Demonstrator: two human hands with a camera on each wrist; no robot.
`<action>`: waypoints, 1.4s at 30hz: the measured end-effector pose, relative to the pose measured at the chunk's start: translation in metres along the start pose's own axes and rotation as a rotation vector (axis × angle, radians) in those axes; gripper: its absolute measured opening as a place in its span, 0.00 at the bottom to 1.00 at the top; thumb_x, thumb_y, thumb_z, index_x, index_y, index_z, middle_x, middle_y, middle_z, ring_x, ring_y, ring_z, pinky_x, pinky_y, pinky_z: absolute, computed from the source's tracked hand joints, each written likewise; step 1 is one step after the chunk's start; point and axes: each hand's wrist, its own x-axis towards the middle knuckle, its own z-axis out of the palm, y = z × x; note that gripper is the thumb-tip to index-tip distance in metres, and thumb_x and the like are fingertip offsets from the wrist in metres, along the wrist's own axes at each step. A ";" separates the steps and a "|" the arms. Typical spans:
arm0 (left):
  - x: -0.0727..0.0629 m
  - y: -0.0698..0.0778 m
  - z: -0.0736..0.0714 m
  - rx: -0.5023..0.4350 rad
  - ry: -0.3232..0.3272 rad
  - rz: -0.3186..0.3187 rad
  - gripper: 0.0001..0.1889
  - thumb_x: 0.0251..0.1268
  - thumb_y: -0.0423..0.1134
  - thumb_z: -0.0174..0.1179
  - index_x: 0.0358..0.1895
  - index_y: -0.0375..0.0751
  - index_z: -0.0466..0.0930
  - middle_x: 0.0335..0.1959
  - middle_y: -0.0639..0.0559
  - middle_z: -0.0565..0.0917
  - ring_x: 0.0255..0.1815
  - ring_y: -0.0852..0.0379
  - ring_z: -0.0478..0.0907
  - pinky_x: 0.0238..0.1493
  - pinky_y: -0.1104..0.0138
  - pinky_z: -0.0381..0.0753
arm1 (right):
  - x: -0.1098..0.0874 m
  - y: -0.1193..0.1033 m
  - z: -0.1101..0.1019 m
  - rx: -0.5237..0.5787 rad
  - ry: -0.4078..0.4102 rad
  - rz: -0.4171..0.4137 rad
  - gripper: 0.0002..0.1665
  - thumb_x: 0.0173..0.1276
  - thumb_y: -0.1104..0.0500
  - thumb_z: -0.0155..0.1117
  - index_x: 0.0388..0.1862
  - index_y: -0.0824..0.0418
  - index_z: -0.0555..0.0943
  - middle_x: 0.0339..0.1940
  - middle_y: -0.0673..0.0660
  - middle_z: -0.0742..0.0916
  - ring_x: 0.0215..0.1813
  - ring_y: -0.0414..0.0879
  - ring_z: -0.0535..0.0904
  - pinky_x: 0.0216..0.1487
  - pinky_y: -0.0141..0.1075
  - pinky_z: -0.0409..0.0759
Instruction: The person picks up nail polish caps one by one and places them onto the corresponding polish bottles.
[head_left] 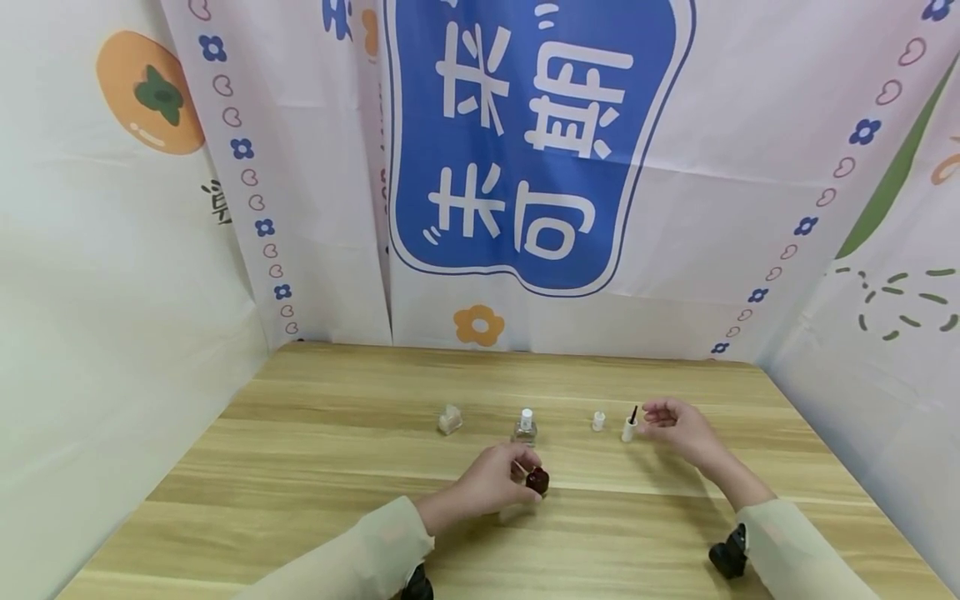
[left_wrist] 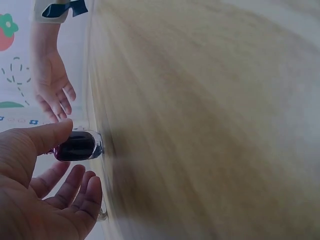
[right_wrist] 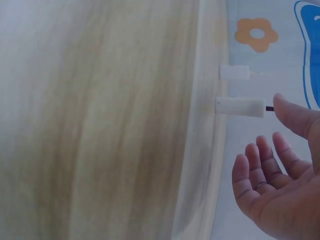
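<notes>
The left hand (head_left: 487, 482) is at the dark bottle (head_left: 537, 481), which stands upright on the near middle of the bench (head_left: 337, 467). Its thumb lies along one side of the bottle's top and its other fingers are loosely bent on the opposite side, spread rather than pinching; whether the thumb touches the glass I cannot tell.

To the right, the right hand (head_left: 678, 429) has its fingers spread and holds nothing, the thumb just beside the dark brush of a white cap (head_left: 628, 430) standing brush-up. A smaller cap (head_left: 598, 422) stands to the left of that one. Beyond the left hand is a clear bottle (head_left: 526, 432) with a white top; farther left sits a pale object (head_left: 450, 420), too small to identify.
</notes>
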 end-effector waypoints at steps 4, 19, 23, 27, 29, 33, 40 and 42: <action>0.001 0.001 0.001 0.008 -0.006 -0.007 0.18 0.45 0.28 0.75 0.41 0.40 0.80 0.34 0.57 0.80 0.36 0.59 0.77 0.41 0.68 0.77 | 0.001 0.001 0.004 -0.052 -0.025 -0.023 0.27 0.61 0.63 0.71 0.53 0.78 0.73 0.46 0.67 0.82 0.46 0.55 0.78 0.44 0.35 0.79; 0.003 -0.001 0.005 0.076 -0.017 -0.026 0.16 0.45 0.30 0.75 0.37 0.43 0.80 0.32 0.58 0.79 0.34 0.61 0.74 0.38 0.68 0.76 | 0.010 0.007 0.016 -0.186 -0.030 -0.034 0.18 0.60 0.63 0.71 0.44 0.72 0.78 0.38 0.58 0.83 0.41 0.50 0.79 0.45 0.44 0.79; 0.004 -0.001 0.007 0.088 -0.006 -0.034 0.15 0.45 0.30 0.75 0.36 0.43 0.80 0.31 0.59 0.78 0.33 0.62 0.74 0.38 0.68 0.76 | 0.012 0.010 0.017 -0.195 -0.022 -0.034 0.16 0.59 0.64 0.71 0.42 0.71 0.78 0.36 0.57 0.83 0.40 0.49 0.79 0.44 0.42 0.79; 0.005 0.000 0.007 0.089 0.006 -0.036 0.15 0.45 0.30 0.75 0.36 0.42 0.80 0.30 0.58 0.78 0.33 0.62 0.74 0.38 0.68 0.75 | 0.013 0.010 0.018 -0.222 -0.010 -0.041 0.15 0.60 0.64 0.71 0.41 0.70 0.79 0.35 0.56 0.83 0.39 0.49 0.78 0.42 0.42 0.78; 0.005 0.001 0.007 0.086 0.012 -0.035 0.15 0.45 0.30 0.76 0.35 0.42 0.80 0.30 0.58 0.78 0.33 0.62 0.74 0.39 0.67 0.75 | 0.013 0.009 0.018 -0.231 -0.011 -0.048 0.14 0.60 0.63 0.71 0.41 0.70 0.79 0.35 0.56 0.83 0.39 0.49 0.77 0.42 0.41 0.77; 0.004 0.004 0.007 0.089 0.022 -0.038 0.15 0.44 0.29 0.76 0.34 0.41 0.80 0.30 0.57 0.79 0.34 0.61 0.74 0.40 0.66 0.76 | 0.013 0.007 0.019 -0.237 -0.015 -0.049 0.13 0.61 0.64 0.70 0.39 0.70 0.79 0.34 0.56 0.83 0.38 0.48 0.77 0.40 0.41 0.76; 0.005 0.004 0.007 0.087 0.031 -0.042 0.14 0.44 0.28 0.75 0.33 0.41 0.80 0.29 0.57 0.79 0.34 0.60 0.75 0.40 0.66 0.76 | 0.013 0.004 0.019 -0.256 -0.013 -0.036 0.10 0.62 0.64 0.69 0.37 0.69 0.78 0.34 0.56 0.82 0.37 0.48 0.75 0.39 0.40 0.75; 0.005 0.004 0.007 0.085 0.032 -0.040 0.13 0.44 0.28 0.75 0.33 0.40 0.80 0.29 0.57 0.79 0.33 0.60 0.74 0.39 0.66 0.76 | 0.013 0.004 0.019 -0.260 -0.014 -0.034 0.10 0.62 0.64 0.69 0.37 0.68 0.78 0.34 0.56 0.82 0.37 0.48 0.75 0.39 0.41 0.75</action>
